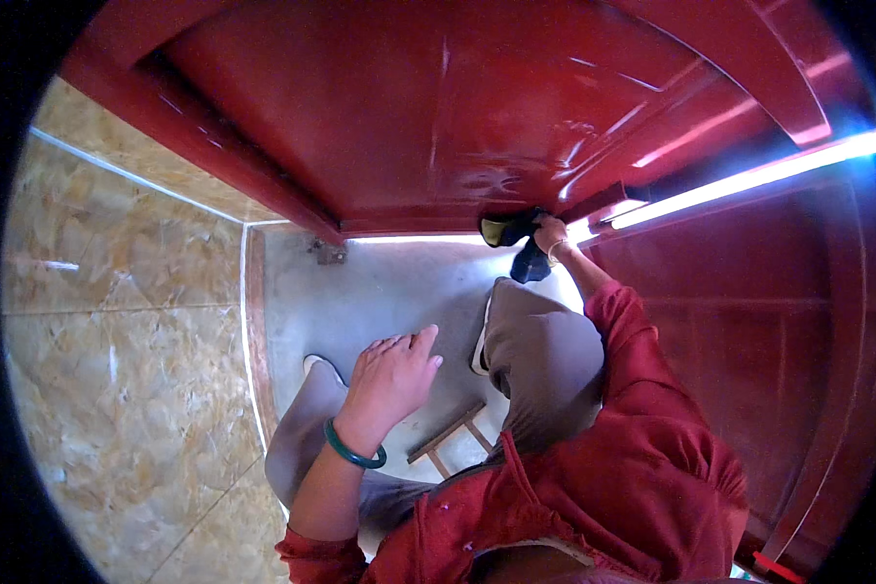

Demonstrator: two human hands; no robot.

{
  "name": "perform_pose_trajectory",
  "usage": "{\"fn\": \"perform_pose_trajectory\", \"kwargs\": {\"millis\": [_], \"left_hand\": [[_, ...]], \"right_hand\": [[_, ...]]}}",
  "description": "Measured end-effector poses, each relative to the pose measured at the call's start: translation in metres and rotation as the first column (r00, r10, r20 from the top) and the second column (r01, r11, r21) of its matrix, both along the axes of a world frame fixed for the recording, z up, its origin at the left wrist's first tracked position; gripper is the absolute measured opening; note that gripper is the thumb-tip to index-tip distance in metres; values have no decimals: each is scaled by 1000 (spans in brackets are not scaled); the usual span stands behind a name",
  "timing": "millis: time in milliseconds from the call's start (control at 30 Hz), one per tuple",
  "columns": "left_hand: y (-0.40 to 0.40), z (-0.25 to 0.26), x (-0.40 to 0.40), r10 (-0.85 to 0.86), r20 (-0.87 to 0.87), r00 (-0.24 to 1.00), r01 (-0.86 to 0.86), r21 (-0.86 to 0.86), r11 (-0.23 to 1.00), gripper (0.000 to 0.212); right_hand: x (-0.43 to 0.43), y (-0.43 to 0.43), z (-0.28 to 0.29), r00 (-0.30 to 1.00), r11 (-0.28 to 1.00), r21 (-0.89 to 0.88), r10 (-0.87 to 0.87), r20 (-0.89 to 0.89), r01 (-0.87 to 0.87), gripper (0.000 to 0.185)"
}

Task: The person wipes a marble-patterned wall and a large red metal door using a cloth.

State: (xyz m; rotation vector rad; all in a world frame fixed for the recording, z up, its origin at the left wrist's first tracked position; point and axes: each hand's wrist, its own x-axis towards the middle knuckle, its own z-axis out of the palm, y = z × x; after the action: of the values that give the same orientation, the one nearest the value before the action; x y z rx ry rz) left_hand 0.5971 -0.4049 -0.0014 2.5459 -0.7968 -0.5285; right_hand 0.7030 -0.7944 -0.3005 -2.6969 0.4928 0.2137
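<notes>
My right hand [550, 233] reaches forward to the foot of a glossy red panel [379, 124] and grips a dark cloth [530, 261]. A part of the cloth with a yellowish patch lies against the panel's lower edge, left of the hand. My left hand [393, 376] hangs over the floor between my knees, its fingers loosely apart and nothing in it. A green bangle [354, 451] circles the left wrist. Whether the right fingertips touch the panel is hidden.
A lit tube lamp [752, 179] runs along the corner beside a red side panel [737, 328]. At the left stands a tan marbled wall [139, 292]. A wooden stool or frame [447, 432] is partly visible on the grey floor [387, 292] beneath me.
</notes>
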Motion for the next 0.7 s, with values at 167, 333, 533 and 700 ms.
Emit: {"fn": "perform_pose_trajectory", "kwargs": {"millis": [167,333,533,700], "left_hand": [[-9,2,4,-62,55,997,66,-79,995,34],[4,-1,-1,11,57,998,-9,-35,999,33],[-2,8,-7,-24,101,995,31,-68,997,31],[4,8,-15,-12,187,982,34,-118,992,32]], "right_hand": [[3,-74,-25,803,784,314,-588,97,535,25],[12,1,100,437,34,833,-863,-254,552,38],[-5,-12,218,290,461,826,-879,377,324,29],[-16,-28,331,136,709,688,-705,695,158,21]]}}
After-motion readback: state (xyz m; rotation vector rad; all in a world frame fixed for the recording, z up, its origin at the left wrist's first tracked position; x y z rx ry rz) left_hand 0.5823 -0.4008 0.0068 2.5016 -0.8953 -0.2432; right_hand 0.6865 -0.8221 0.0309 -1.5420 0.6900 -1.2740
